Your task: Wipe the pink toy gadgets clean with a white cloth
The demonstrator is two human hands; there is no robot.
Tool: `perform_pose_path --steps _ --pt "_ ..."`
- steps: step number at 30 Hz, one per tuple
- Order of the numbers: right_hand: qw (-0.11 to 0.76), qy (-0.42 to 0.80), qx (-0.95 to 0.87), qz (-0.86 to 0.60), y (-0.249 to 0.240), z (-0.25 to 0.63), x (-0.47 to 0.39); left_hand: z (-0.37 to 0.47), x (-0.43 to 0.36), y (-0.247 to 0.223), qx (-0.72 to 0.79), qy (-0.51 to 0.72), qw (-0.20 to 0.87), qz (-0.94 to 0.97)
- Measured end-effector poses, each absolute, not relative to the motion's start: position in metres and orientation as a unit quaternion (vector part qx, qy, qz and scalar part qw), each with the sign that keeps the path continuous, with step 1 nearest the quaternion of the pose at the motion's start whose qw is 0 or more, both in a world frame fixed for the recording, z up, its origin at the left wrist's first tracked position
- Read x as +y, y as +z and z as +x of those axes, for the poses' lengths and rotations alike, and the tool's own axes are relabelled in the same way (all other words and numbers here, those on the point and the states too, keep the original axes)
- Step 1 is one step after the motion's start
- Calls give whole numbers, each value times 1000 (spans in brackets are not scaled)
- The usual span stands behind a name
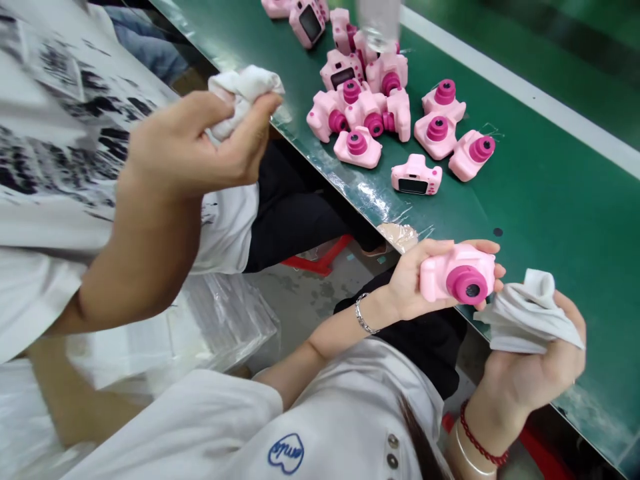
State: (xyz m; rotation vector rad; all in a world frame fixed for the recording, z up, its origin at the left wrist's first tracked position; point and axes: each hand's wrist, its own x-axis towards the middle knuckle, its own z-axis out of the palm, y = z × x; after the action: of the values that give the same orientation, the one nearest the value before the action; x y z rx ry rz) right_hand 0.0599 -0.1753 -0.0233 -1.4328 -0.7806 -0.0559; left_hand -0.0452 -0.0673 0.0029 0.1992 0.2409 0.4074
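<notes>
My left hand (410, 280) is closed round a pink toy camera (450, 273), with its magenta lens turned toward me. Just to the right, my right hand (550, 367) grips a bunched white cloth (525, 313) close beside the camera; I cannot tell whether the two touch. Both hands are over the near edge of the green table (565, 247). The nearest of the other cameras on the table is a pink toy camera (416, 175) lying with its dark screen toward me.
Several more pink toy cameras (367, 113) lie grouped at the table's far end, near a blurred clear object (380, 23). On the left, a co-worker's hand (200, 143) holds up a white cloth (245, 90). Plastic-wrapped material (210, 327) sits below that arm.
</notes>
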Motion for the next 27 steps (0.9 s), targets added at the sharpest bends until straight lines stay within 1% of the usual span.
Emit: perform_pose_path --steps 3,5,7,9,11,12,13,14,16,17,19,21,22,24,25,26,27 --pt "661 -96 -332 -666 -14 38 -167 -45 -72 7 168 225 950 135" --pt "619 -118 -393 -669 -7 27 -165 -44 -75 8 217 262 921 191" --pt "555 -81 -526 -639 -2 22 -168 -42 -75 9 256 293 888 245" --pt "523 27 -642 -560 0 23 -177 -41 -72 10 280 307 862 289" --pt "546 154 -652 -503 -1 26 -188 -40 -68 12 289 314 845 323" --pt "574 195 -615 -503 -2 29 -193 -41 -66 13 286 313 842 333" --pt "606 210 -557 -527 -3 32 -196 -41 -64 14 278 309 846 334" --pt "641 198 -483 -563 -3 35 -197 -42 -63 15 269 303 855 323" --pt "708 105 -336 -612 -3 40 -191 -44 -63 16 250 289 882 277" --pt "735 43 -287 -613 -2 41 -186 -45 -64 16 243 285 893 249" --pt "754 -72 -251 -603 0 42 -172 -45 -67 14 232 284 908 201" --pt "725 -156 -288 -606 3 40 -162 -43 -70 11 231 288 912 178" --pt "692 -161 -343 -615 4 38 -159 -42 -72 10 235 294 910 174" --pt "589 -126 -517 -607 5 36 -161 -39 -73 8 250 304 905 163" --pt "538 -90 -599 -586 5 38 -164 -38 -74 8 261 309 902 150" --pt "503 -42 -652 -566 5 41 -168 -38 -74 9 274 315 899 136" --pt "498 2 -668 -553 4 46 -172 -39 -74 10 284 323 895 121"
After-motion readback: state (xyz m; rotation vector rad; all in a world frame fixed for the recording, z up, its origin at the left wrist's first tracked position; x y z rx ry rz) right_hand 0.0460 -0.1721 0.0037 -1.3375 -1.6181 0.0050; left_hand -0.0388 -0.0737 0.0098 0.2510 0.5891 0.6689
